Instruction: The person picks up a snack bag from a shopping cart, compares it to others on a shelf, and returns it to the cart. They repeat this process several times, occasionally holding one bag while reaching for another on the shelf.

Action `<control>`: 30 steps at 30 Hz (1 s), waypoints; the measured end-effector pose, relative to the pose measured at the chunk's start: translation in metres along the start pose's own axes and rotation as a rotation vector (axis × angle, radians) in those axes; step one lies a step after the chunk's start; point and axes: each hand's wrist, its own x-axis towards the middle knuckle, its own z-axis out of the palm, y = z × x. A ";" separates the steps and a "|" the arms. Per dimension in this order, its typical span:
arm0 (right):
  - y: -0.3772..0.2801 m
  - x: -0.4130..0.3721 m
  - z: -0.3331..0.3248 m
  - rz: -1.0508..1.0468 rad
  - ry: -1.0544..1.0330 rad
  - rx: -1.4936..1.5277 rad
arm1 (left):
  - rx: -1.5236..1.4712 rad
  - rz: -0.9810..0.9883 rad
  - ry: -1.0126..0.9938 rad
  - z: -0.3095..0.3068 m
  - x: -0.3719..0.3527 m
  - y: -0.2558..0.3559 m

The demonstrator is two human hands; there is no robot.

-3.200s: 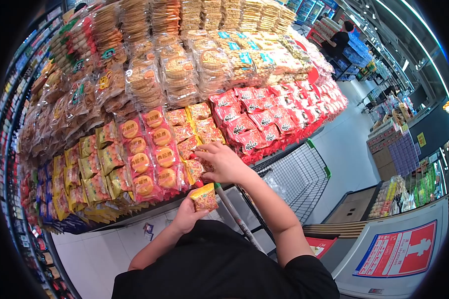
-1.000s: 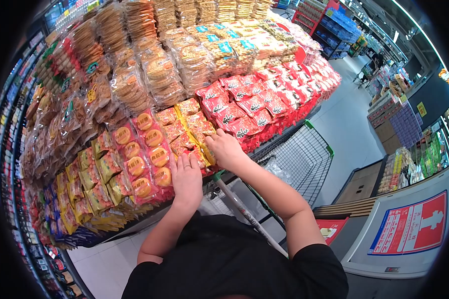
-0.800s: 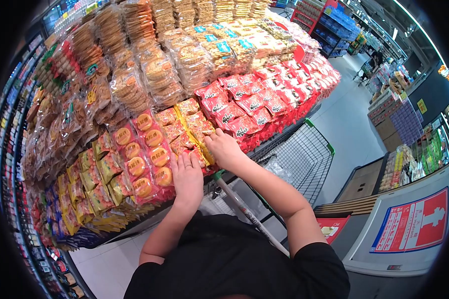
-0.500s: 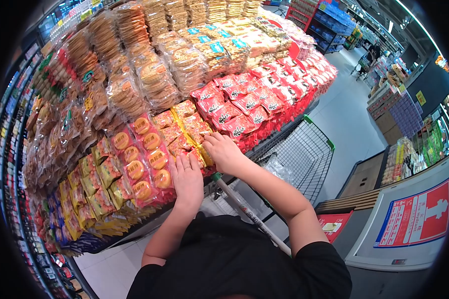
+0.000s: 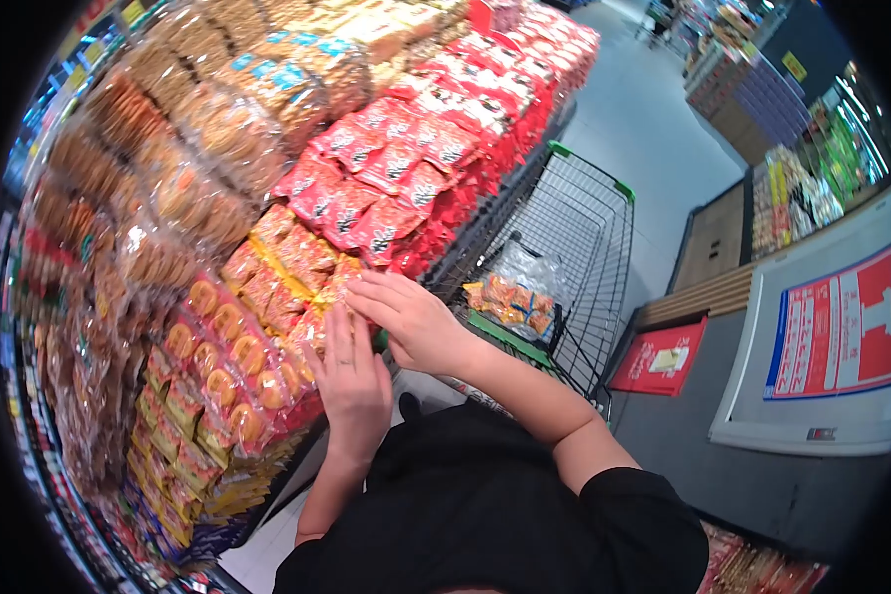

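Yellow-and-red snack packs (image 5: 285, 255) lie in rows at the near edge of a heaped display. My left hand (image 5: 350, 368) rests on the nearest of them, fingers stretched out, a ring on one finger. Close beside it, my right hand (image 5: 406, 315) reaches over the corner of the same packs with its fingers extended. Both hands cover part of the packs below them, and my right thumb is hardly visible. To the left are pink-edged packs of round cakes (image 5: 230, 322). Beyond my hands lie red packs (image 5: 376, 183) with dark lettering.
A wire shopping cart (image 5: 604, 233) with green corners stands right of the display, holding snack packs (image 5: 513, 305) and clear plastic. A white hydrant cabinet (image 5: 812, 342) is at right. Stacked cracker packs (image 5: 203, 148) rise at the back left.
The view has turned, so the display sits farther left and more of the cart's contents show. My hands have come closer together, still on the yellow-and-red packs.
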 end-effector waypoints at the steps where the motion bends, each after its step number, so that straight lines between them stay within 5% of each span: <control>1: 0.005 -0.015 -0.005 0.038 0.117 0.121 | -0.098 0.060 0.007 0.009 0.001 0.008; 6: 0.069 -0.145 -0.028 0.636 0.129 0.188 | -0.276 0.344 -0.143 0.073 0.014 0.035; 10: 0.107 -0.261 -0.037 0.977 -0.233 -0.021 | -0.314 0.361 -0.371 0.145 0.030 0.057; 13: 0.112 -0.307 -0.026 1.089 -0.355 0.108 | -0.189 0.368 -0.672 0.210 0.048 0.073; 17: 0.118 -0.342 -0.004 1.053 -0.165 0.348 | -0.060 0.391 -0.878 0.269 0.069 0.094; 22: 0.130 -0.341 -0.023 1.036 -0.256 0.296 | -0.109 0.434 -0.923 0.312 0.065 0.114; 25: 0.180 -0.352 -0.037 1.255 -0.670 0.796 | -0.122 0.474 -0.949 0.330 0.044 0.124; 26: 0.201 -0.358 -0.037 1.268 -0.635 0.919 | -0.150 0.481 -0.968 0.336 0.035 0.128; 27: 0.226 -0.367 -0.031 1.354 -0.593 0.853 | -0.173 0.481 -1.070 0.337 0.031 0.134; 28: 0.253 -0.377 -0.026 1.181 -0.520 0.483 | -0.197 0.479 -1.173 0.338 0.026 0.139; 30: 0.311 -0.397 -0.001 1.314 -0.326 0.293 | -0.236 0.511 -1.199 0.348 0.011 0.145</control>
